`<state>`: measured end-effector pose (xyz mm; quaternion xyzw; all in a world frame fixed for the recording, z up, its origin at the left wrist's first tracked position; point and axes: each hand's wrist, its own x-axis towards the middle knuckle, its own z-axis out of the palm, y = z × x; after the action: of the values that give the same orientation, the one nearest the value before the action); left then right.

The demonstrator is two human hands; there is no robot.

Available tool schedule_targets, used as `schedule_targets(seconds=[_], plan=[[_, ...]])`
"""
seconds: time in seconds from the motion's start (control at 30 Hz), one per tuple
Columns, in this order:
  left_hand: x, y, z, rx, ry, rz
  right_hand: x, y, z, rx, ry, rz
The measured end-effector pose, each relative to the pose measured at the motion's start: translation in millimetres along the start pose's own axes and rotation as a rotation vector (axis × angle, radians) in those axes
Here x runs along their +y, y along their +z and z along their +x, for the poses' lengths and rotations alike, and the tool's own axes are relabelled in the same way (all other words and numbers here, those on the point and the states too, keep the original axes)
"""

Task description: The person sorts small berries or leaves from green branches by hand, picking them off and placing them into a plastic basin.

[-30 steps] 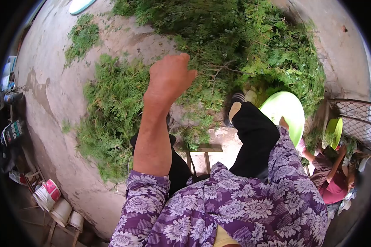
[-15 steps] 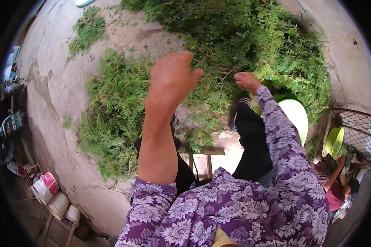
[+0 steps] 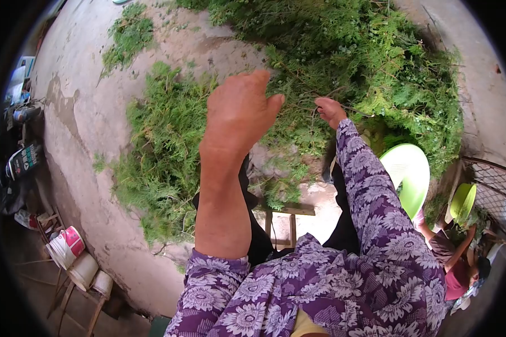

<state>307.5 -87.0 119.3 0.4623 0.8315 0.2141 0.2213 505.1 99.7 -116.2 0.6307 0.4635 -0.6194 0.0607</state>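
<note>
My left hand (image 3: pixel 242 112), its back toward me, is raised over the cut evergreen sprigs (image 3: pixel 163 151) on the floor. Its fingers curl away from view, so what they hold, if anything, is hidden. To its right, my right hand (image 3: pixel 330 111) is closed at the near edge of the large heap of green branches (image 3: pixel 365 50). A thin bare twig (image 3: pixel 358 111) runs out from that hand toward the right. Below my hands, a small wooden stool or frame (image 3: pixel 292 210) shows between my legs.
A lime-green plastic basin (image 3: pixel 419 180) stands by my right arm. At the far right, another person (image 3: pixel 458 264) sits near a second green basin (image 3: pixel 462 201) and a wire mesh panel (image 3: pixel 492 191). White buckets (image 3: pixel 66 247) line the left side. Another sprig pile (image 3: pixel 129 35) lies farther off.
The view has shifted slightly, so the piles and basins sit a little lower and farther right. My right hand has moved closer to my left, and a thin twig now shows beside it.
</note>
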Motion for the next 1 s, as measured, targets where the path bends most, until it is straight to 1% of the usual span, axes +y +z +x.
schedule_targets(seconds=[0.07, 0.13, 0.17, 0.23, 0.27, 0.33, 0.37, 0.43, 0.47, 0.53, 0.57, 0.63, 0.67, 0.73, 0.77, 0.83, 0.87, 0.93, 0.97, 1.0], plan=[[2, 0, -1, 0.011, 0.009, 0.002, -3, -3, -7, 0.001, -0.025, -0.013], [4, 0, -2, -0.012, -0.004, 0.002, -7, -7, -15, -0.064, -0.121, -0.045], [4, 1, -3, -0.008, 0.004, -0.004, -11, -8, -23, -0.055, -0.126, -0.046], [6, 3, -4, -0.016, 0.023, 0.023, -25, -13, -50, -0.093, -0.291, -0.120], [8, 5, -4, -0.011, 0.036, 0.017, -34, -14, -70, -0.080, -0.298, -0.120], [12, 7, -3, -0.035, 0.041, 0.063, -52, -15, -111, -0.063, -0.553, -0.155], [16, 9, -3, -0.025, 0.052, 0.059, -58, -15, -129, -0.053, -0.564, -0.158], [25, 11, -2, -0.052, 0.055, 0.074, -68, -14, -163, 0.044, -0.687, -0.129], [29, 12, -1, -0.034, 0.060, 0.072, -72, -11, -179, 0.046, -0.704, -0.134], [38, 14, -1, -0.102, 0.057, 0.078, -75, -1, -207, 0.148, -0.841, -0.053], [41, 16, -1, -0.086, 0.057, 0.086, -76, 7, -217, 0.143, -0.858, -0.050], [45, 23, -2, 0.015, 0.091, 0.079, -77, 26, -233, 0.121, -1.087, 0.069], [42, 26, -1, 0.021, 0.091, 0.092, -78, 35, -237, 0.116, -1.095, 0.080], [34, 34, 3, 0.150, 0.229, 0.079, -80, 48, -244, -0.002, -1.278, 0.063], [29, 42, 9, 0.149, 0.233, 0.089, -81, 50, -247, 0.000, -1.281, 0.074], [23, 55, 24, 0.262, 0.191, 0.096, -84, 50, -249, 0.078, -1.519, -0.198], [19, 57, 26, 0.260, 0.194, 0.105, -86, 47, -249, 0.079, -1.520, -0.187], [14, 52, 27, 0.116, 0.099, -0.348, -91, 41, -246, 0.059, -1.583, -0.215], [18, 48, 27, 0.110, 0.103, -0.336, -91, 36, -244, 0.066, -1.582, -0.202], [22, 42, 26, 0.135, 0.035, -0.481, -91, 30, -242, 0.042, -1.539, -0.159]])
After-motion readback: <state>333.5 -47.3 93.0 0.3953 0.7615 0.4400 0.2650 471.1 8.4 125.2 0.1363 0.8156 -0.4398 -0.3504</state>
